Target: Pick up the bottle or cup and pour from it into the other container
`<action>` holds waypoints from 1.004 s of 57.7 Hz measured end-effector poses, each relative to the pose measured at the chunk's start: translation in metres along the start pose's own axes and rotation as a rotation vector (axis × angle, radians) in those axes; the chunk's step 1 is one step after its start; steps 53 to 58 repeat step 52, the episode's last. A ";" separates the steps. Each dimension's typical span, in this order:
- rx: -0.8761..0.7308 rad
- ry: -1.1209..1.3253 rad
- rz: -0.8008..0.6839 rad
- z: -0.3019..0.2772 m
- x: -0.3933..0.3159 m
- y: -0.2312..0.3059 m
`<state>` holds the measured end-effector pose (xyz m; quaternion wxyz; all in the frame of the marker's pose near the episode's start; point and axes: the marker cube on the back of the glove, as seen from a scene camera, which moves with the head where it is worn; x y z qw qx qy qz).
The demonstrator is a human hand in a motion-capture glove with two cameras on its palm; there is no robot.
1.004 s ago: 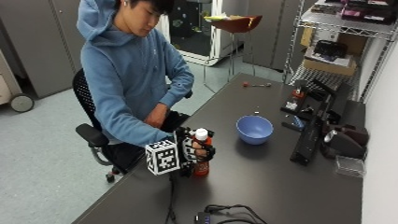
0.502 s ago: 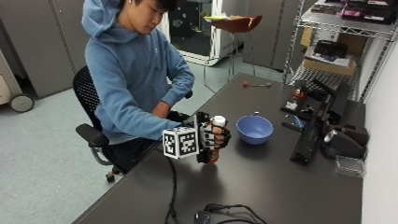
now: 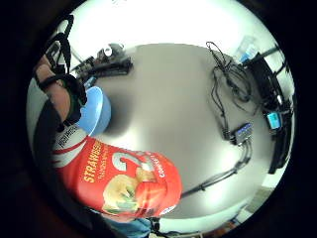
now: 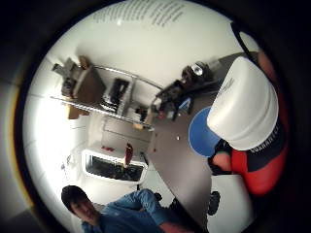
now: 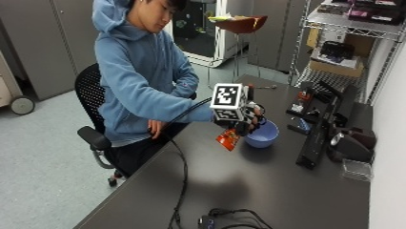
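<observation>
In the outside view my gloved right hand (image 5: 247, 121) grips a bottle (image 5: 228, 140) with a red strawberry label and holds it in the air, tilted. Its base points down toward the table's near side and its top leans toward the blue bowl (image 5: 262, 135). The bowl stands on the dark table (image 5: 266, 191), right beside the hand. The little finger side palm view shows the red label (image 3: 124, 183) close up, with the bowl (image 3: 96, 113) just past it. In the thumb side palm view the bottle's white cap (image 4: 243, 104) sits on the bottle, near the bowl (image 4: 200, 133).
Black devices (image 5: 317, 138) and a clear plastic box (image 5: 356, 169) line the table's right side by the wall. Cables (image 5: 222, 222) lie near the front edge. A wire shelf (image 5: 342, 43) stands behind the table. The person's bare hand (image 5: 155, 136) rests by the lap.
The hand has lifted the bottle off the table, carried it to the blue bowl and tipped it from upright to tilted.
</observation>
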<state>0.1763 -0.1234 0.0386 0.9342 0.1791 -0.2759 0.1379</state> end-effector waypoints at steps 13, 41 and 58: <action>-0.307 0.418 -0.046 0.015 -0.029 -0.034; -0.636 1.366 -0.191 0.082 -0.083 -0.061; -0.638 1.380 -0.202 0.084 -0.084 -0.061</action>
